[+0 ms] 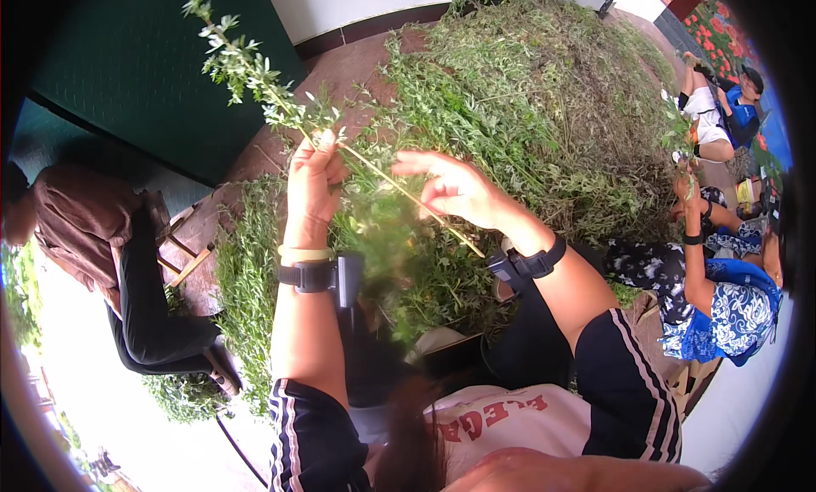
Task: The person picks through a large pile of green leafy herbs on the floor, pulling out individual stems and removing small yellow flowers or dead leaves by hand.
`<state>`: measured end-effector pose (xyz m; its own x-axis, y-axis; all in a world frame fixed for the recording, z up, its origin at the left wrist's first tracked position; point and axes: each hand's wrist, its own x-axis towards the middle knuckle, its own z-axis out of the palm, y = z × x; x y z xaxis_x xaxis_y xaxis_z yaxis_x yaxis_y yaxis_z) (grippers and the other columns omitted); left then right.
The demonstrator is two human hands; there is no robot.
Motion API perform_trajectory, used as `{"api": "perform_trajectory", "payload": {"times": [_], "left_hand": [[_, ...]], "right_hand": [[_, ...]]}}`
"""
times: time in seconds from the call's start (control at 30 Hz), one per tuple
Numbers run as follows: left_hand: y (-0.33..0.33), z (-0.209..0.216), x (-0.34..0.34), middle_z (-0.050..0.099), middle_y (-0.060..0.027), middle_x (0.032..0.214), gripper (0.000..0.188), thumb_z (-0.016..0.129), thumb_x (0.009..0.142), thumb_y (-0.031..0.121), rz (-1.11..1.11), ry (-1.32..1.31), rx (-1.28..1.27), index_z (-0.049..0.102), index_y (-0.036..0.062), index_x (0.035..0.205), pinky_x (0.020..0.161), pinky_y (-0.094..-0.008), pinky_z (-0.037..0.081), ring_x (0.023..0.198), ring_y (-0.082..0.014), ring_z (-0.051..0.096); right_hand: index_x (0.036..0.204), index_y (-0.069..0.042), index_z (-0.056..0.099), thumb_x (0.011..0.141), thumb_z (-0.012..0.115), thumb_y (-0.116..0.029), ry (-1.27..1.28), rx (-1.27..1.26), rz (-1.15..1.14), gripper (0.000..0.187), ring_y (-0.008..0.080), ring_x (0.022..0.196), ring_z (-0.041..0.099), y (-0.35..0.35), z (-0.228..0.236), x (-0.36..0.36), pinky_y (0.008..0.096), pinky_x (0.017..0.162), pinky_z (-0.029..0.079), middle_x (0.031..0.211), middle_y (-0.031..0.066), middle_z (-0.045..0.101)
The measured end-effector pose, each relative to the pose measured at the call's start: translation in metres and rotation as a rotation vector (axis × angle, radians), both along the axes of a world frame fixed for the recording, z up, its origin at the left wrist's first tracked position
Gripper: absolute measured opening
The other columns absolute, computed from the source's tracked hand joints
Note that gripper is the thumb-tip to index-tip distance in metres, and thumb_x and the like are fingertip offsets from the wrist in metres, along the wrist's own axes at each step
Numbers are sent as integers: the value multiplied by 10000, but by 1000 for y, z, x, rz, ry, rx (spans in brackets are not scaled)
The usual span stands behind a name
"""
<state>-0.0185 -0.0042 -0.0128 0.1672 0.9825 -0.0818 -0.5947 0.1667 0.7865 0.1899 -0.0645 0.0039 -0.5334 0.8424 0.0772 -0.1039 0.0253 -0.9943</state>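
My left hand [316, 179] pinches a long plant stalk [381, 174] between thumb and fingers. Its leafy top [255, 82] points up and to the far left, while the bare pale stem slants down to the right. My right hand [457, 191] is beside the lower stem, with fingers stretched and apart; whether it touches the stem is unclear. Below the stem, between my forearms, hangs a blur of green leaves [382, 245]. A dark strap with a small box sits on each wrist, and the left also wears a pale band.
A large heap of cut leafy stalks [544, 109] spreads ahead and to the right. Another person [140, 262] sits at left near a dark green panel [144, 75]. Two people are at right, one in a blue and white patterned top [722, 309], one farther back [718, 118].
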Motion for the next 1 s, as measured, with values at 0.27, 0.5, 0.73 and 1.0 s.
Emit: {"api": "perform_trajectory", "payload": {"times": [0.27, 0.5, 0.73, 1.0], "left_hand": [[6, 4, -3, 337, 77, 531, 34, 514, 812, 122, 57, 7, 41, 526, 93, 824, 399, -172, 197, 427, -24, 241], [15, 9, -34, 361, 57, 590, 76, 479, 830, 117, 212, -85, 58, 507, 63, 875, 411, -166, 210, 454, -28, 246], [10, 7, -9, 288, 60, 530, 132, 475, 834, 143, 119, -175, -11, 451, 98, 711, 408, -178, 193, 446, -39, 221], [15, 8, -26, 425, 36, 627, 54, 447, 826, 96, 199, -173, -2, 464, 91, 774, 401, -169, 229, 473, -31, 283]], "right_hand": [[878, 12, 593, 808, 492, -68, -314, -126, 123, 146, 114, 611, 564, 6, -13, 10, 234, 556, 471, 724, 90, 599], [1063, -39, 521, 726, 592, -130, -817, 65, 162, 356, 105, 603, 547, -5, -23, 15, 234, 526, 441, 940, 69, 584], [1224, -116, 359, 790, 493, -104, -363, 216, 90, 454, 181, 703, 542, -14, -40, -19, 305, 656, 434, 862, 115, 543], [814, -41, 599, 772, 533, -174, -688, 218, 182, 155, 216, 725, 568, -16, -18, -12, 303, 666, 442, 746, 90, 587]]}}
